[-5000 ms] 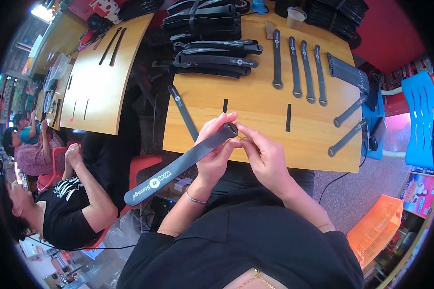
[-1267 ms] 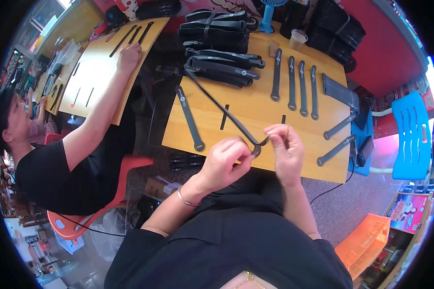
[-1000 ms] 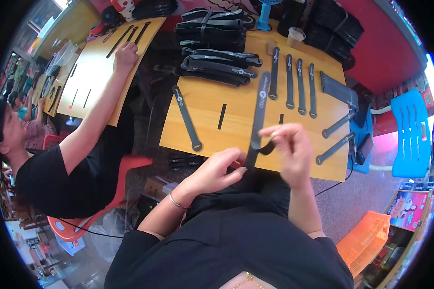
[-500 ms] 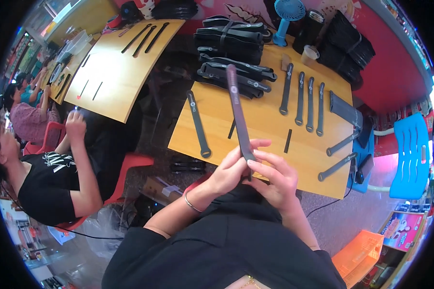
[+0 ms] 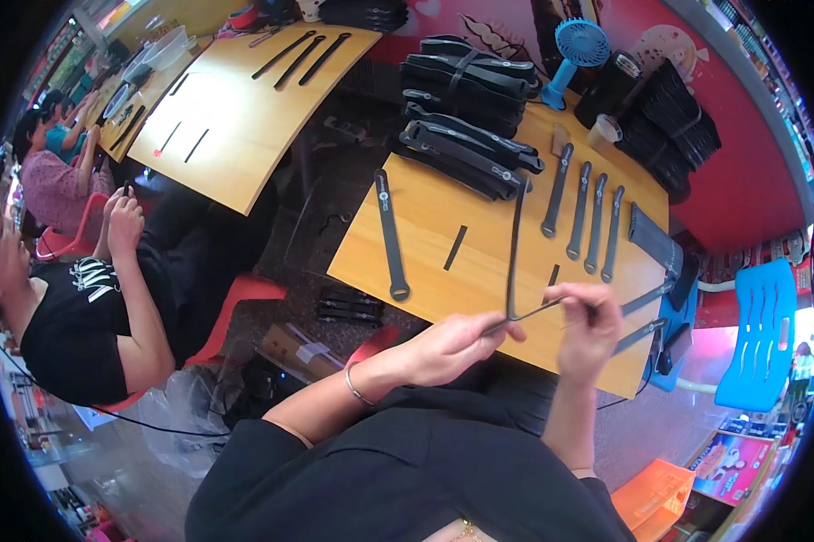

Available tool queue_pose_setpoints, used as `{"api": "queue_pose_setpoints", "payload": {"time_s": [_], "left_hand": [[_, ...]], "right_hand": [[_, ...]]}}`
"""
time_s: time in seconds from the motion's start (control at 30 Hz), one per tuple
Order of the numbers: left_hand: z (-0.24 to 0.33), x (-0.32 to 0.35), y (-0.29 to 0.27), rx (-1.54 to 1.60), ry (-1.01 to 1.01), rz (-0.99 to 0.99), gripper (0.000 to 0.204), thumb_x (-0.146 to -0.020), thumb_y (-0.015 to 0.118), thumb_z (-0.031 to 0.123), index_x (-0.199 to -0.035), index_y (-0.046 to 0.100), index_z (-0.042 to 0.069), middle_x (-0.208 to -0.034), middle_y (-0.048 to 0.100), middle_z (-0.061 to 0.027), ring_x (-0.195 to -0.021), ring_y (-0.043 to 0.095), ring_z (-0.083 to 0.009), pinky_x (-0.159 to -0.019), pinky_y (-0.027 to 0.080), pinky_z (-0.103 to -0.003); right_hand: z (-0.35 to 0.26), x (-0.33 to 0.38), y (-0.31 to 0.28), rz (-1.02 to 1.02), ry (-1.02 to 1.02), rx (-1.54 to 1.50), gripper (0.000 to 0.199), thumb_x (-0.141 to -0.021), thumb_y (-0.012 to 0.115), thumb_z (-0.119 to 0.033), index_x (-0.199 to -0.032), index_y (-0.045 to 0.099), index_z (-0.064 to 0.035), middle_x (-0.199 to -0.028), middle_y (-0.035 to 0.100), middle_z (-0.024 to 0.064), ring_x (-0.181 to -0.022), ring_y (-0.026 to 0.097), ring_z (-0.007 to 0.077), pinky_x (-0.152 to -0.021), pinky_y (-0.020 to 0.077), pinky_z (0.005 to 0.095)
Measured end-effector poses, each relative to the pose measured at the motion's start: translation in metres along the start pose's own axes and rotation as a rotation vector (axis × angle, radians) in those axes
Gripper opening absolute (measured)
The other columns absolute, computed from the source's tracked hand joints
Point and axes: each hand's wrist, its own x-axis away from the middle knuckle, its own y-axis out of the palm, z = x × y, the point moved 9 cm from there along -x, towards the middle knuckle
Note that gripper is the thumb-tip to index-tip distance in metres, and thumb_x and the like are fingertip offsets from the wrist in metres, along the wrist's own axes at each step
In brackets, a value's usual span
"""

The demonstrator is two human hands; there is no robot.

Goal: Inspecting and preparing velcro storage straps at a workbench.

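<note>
A dark strap (image 5: 516,244) is seen nearly edge-on in front of me, its long part rising from my fingers and its short end bent to the right. My left hand (image 5: 461,348) is closed on the strap at the bend. My right hand (image 5: 589,330) pinches the short end between bent fingertips. A similar strap with a ring-shaped end (image 5: 391,239) lies on the wooden table (image 5: 362,257) left of my hands. Several more straps (image 5: 595,224) lie in a row beyond my right hand, which partly covers two others (image 5: 644,303) at the table's right side.
Bundled strap stacks (image 5: 466,81) stand at the table's back, beside a blue fan (image 5: 570,59), a black cylinder (image 5: 608,86), a cup (image 5: 603,133) and a black bundle (image 5: 664,131). A seated person (image 5: 82,312) works at my left. A blue stool (image 5: 757,334) and orange crate (image 5: 653,497) stand right.
My right hand has drawn away to the right with the strap's short end, so the strap is now bent. The view has shifted slightly. The person at left has raised both hands together.
</note>
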Motion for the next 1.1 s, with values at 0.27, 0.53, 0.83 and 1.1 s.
{"api": "queue_pose_setpoints", "payload": {"time_s": [0.27, 0.53, 0.83, 1.1], "left_hand": [[-0.026, 0.05, -0.025, -0.392, 0.007, -0.019, 0.014, -0.095, 0.047, 0.013, -0.094, 0.056, 0.002, -0.08, 0.062, -0.017, -0.076, 0.063, -0.0338, -0.068, 0.048, -0.038], [-0.016, 0.062, -0.108, -0.667, 0.262, 0.618, 0.006, -0.089, 0.052, 0.004, -0.087, 0.056, -0.001, -0.081, 0.059, -0.0142, -0.083, 0.059, -0.0319, -0.076, 0.046, -0.037], [-0.043, 0.056, -0.138, -0.998, 0.193, 0.766, 0.015, -0.087, 0.053, 0.004, -0.097, 0.061, -0.002, -0.103, 0.066, -0.0189, -0.105, 0.06, -0.0323, -0.103, 0.038, -0.047], [-0.05, 0.081, -0.15, -0.786, 0.204, 0.91, 0.017, -0.089, 0.05, 0.005, -0.094, 0.063, -0.003, -0.093, 0.067, -0.0171, -0.091, 0.064, -0.0346, -0.102, 0.04, -0.046]], "right_hand": [[-0.06, -0.063, -0.243, 0.456, -0.27, -0.015, 0.018, -0.098, 0.053, -0.019, -0.104, 0.056, -0.003, -0.091, 0.059, 0.0077, -0.058, 0.037, 0.0031, -0.05, 0.0302, 0.016], [-0.097, -0.067, -0.21, 0.511, -0.344, 0.053, 0.023, -0.097, 0.054, -0.016, -0.11, 0.058, 0.0024, -0.095, 0.064, 0.0076, -0.057, 0.032, 0.0025, -0.051, 0.0245, 0.0193], [-0.087, -0.076, -0.058, 0.1, -0.233, 0.461, 0.009, -0.09, 0.061, -0.002, -0.099, 0.062, -0.0003, -0.092, 0.068, 0.0091, -0.081, 0.06, 0.0079, -0.071, 0.0438, 0.0176], [-0.028, -0.103, 0.074, -0.232, -0.117, 0.365, 0.008, -0.084, 0.066, 0.002, -0.092, 0.068, -0.0017, -0.085, 0.069, 0.0018, -0.066, 0.056, 0.0047, -0.057, 0.0416, 0.0184]]}}
